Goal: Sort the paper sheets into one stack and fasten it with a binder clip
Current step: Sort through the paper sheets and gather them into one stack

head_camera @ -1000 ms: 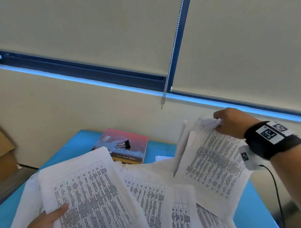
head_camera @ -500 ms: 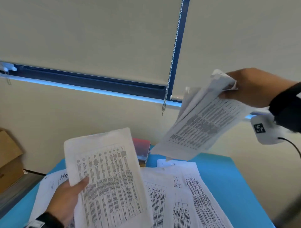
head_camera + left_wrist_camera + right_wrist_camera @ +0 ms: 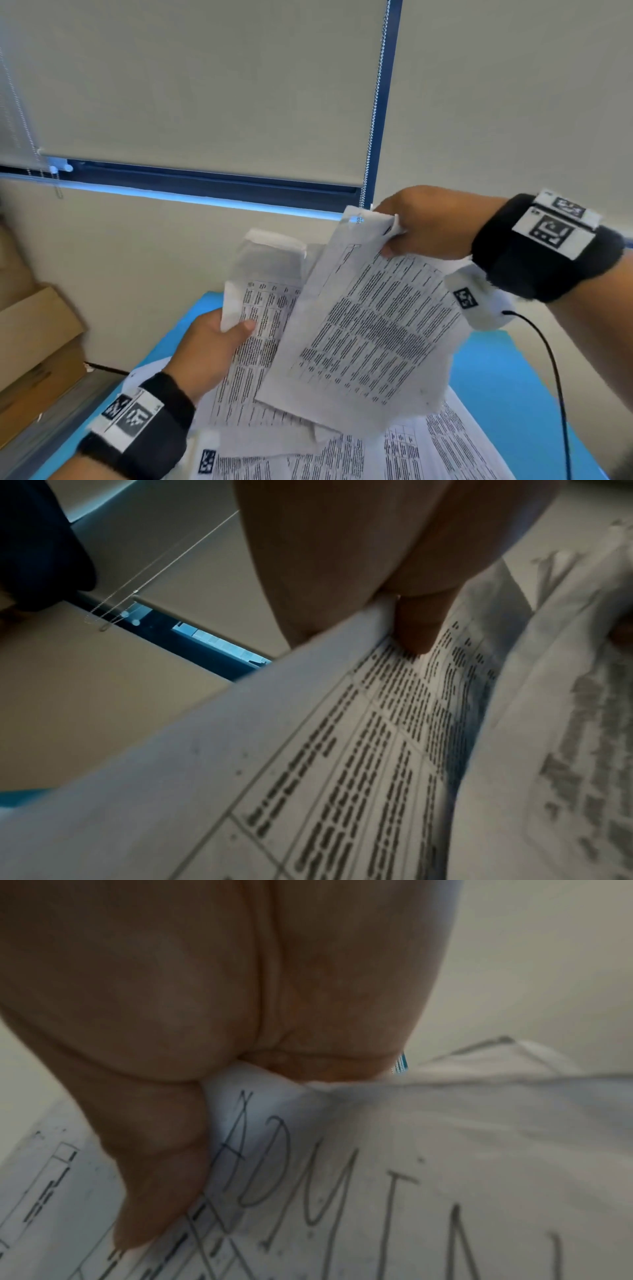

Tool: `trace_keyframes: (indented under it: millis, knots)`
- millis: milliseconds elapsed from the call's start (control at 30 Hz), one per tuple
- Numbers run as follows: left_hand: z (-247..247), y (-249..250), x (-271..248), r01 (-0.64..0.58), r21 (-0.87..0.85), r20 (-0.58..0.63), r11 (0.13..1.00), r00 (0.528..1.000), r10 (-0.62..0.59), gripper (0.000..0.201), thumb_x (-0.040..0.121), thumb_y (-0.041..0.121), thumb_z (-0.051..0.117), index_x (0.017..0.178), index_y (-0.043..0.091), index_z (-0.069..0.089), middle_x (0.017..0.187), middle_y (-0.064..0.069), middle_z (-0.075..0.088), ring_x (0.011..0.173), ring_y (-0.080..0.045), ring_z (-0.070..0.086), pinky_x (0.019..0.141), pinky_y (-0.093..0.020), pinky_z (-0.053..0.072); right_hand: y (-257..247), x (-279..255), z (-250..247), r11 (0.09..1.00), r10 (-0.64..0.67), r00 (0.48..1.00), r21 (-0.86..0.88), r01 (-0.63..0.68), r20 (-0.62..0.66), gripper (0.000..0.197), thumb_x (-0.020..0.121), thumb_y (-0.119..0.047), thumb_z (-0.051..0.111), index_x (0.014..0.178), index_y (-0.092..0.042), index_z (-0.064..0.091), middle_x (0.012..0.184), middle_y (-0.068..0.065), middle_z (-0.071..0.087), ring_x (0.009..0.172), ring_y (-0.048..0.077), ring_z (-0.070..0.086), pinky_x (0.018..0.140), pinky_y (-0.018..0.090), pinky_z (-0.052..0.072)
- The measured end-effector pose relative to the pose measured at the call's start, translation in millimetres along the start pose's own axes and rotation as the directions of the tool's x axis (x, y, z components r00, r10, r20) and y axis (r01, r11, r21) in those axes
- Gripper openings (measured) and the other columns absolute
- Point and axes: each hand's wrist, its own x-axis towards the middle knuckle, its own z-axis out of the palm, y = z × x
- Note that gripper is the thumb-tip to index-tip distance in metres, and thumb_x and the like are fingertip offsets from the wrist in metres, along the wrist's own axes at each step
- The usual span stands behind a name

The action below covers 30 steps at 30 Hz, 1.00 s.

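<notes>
Above the blue table [image 3: 507, 383], two batches of printed paper sheets are held in the air, one in each hand. The right-hand sheets [image 3: 370, 329] are pinched at their upper corner by the right hand [image 3: 428, 222], with the thumb pressed on the printed face and the fingers curled behind; the grip is confirmed in the right wrist view, where the thumb [image 3: 154, 1164] is seen clamped on a page bearing large handwritten letters [image 3: 342, 1177]. These sheets hang tilted and overlap the front of the other batch. The left-hand sheets [image 3: 263, 308] are gripped along their left edge by the left hand [image 3: 209, 349], thumb on the front and fingers behind, and their top portion is curled backwards. In the left wrist view a fingertip [image 3: 416, 626] is seen pressed on a printed table at the page edge [image 3: 308, 750]. Both hands are thus closed on paper, and the two batches touch where they overlap. More printed sheets [image 3: 411, 452] lie loose and spread on the table below. The binder clip cannot be made out in any view. Black wrist bands with printed markers [image 3: 548, 240] are worn on both wrists, and a black cable [image 3: 555, 377] hangs from the right one. Behind, a roller blind [image 3: 205, 85] with a bead chain [image 3: 376, 102] is noted, and cardboard boxes [image 3: 34, 335] stand at the left.
</notes>
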Motion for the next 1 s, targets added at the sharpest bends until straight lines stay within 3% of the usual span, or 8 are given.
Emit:
trace_keyframes:
  millis: [300,400,500,567,667,833,933,1000]
  knots:
    - [19.6,28.0,-23.1,0.037,-0.150,0.126,0.988,0.992,-0.018,0.018,0.090,0.029,0.064,0.094,0.016,0.076,0.094,-0.015,0.076,0.091,-0.033,0.072,0.084,-0.051,0.056,-4.1,8.4,14.7,0.983,-0.040,0.998,0.175,0.048,-0.050,0.021,0.082,-0.021,0.073,0.101,-0.024,0.065,0.095,-0.006,0.070,0.088,0.015,0.064,0.080,0.032,0.051]
    - [22.3,23.1,-29.0,0.116,-0.292,0.165,0.949,0.984,-0.069,0.032,0.092,0.042,0.055,0.105,0.020,0.074,0.109,-0.005,0.075,0.104,-0.023,0.070,0.091,-0.041,0.056,-1.9,11.4,24.5,0.985,-0.025,0.997,0.167,0.036,-0.067,0.025,0.084,-0.019,0.070,0.108,-0.023,0.064,0.099,-0.004,0.069,0.090,0.018,0.062,0.082,0.034,0.051]
    - [21.2,11.7,-30.4,0.213,-0.411,0.255,0.886,0.960,-0.112,0.066,0.072,0.063,0.072,0.120,0.018,0.069,0.125,-0.005,0.069,0.117,-0.022,0.064,0.102,-0.043,0.048,-1.3,12.0,33.6,0.991,-0.018,0.997,0.130,0.027,-0.071,0.019,0.084,-0.019,0.068,0.102,-0.023,0.063,0.096,-0.004,0.066,0.090,0.019,0.060,0.079,0.033,0.049]
    - [23.7,5.3,-32.3,0.163,-0.310,0.292,0.937,0.954,-0.069,0.058,0.064,0.050,0.085,0.113,0.022,0.073,0.115,-0.006,0.073,0.109,-0.026,0.068,0.095,-0.044,0.052,-3.6,11.6,38.8,0.989,-0.019,0.998,0.144,0.028,-0.065,0.014,0.084,-0.019,0.068,0.094,-0.026,0.061,0.091,-0.006,0.065,0.087,0.018,0.060,0.075,0.031,0.048]
    - [32.4,-5.1,-34.5,0.127,-0.139,0.151,0.982,0.983,-0.105,0.030,0.081,0.013,0.077,0.109,0.023,0.073,0.105,0.001,0.076,0.102,-0.022,0.071,0.095,-0.046,0.052,-9.9,11.9,44.5,0.984,0.005,0.996,0.179,0.010,-0.084,0.016,0.082,-0.022,0.071,0.093,-0.021,0.061,0.090,-0.003,0.065,0.085,0.020,0.060,0.075,0.036,0.052]
    - [43.6,-18.5,-37.2,0.152,-0.101,-0.032,0.983,0.987,-0.156,0.030,0.080,0.010,0.077,0.109,0.016,0.070,0.095,0.003,0.077,0.095,-0.021,0.069,0.088,-0.037,0.054,-22.4,10.3,63.7,0.980,0.092,0.969,0.195,-0.047,-0.228,0.033,0.079,-0.045,0.073,0.087,-0.024,0.050,0.081,-0.007,0.059,0.077,0.017,0.056,0.063,0.032,0.047]
    - [38.9,-19.9,-38.2,0.164,-0.160,-0.084,0.973,0.980,-0.179,0.020,0.082,0.007,0.074,0.099,0.015,0.072,0.088,0.002,0.078,0.091,-0.024,0.070,0.082,-0.036,0.054,-14.5,4.8,84.7,0.944,0.203,0.889,0.324,-0.066,-0.410,0.046,0.073,-0.054,0.076,0.104,-0.031,0.051,0.098,-0.017,0.053,0.091,0.010,0.052,0.076,0.026,0.043]
    - [31.6,-21.1,-36.8,0.181,-0.226,-0.079,0.957,0.976,-0.204,0.021,0.081,0.005,0.075,0.099,0.013,0.073,0.092,-0.001,0.078,0.094,-0.027,0.071,0.091,-0.045,0.053,1.4,-1.6,108.2,0.853,0.401,0.719,0.518,-0.067,-0.567,0.067,0.070,-0.055,0.077,0.124,-0.025,0.049,0.117,-0.015,0.045,0.110,0.009,0.046,0.095,0.028,0.038]
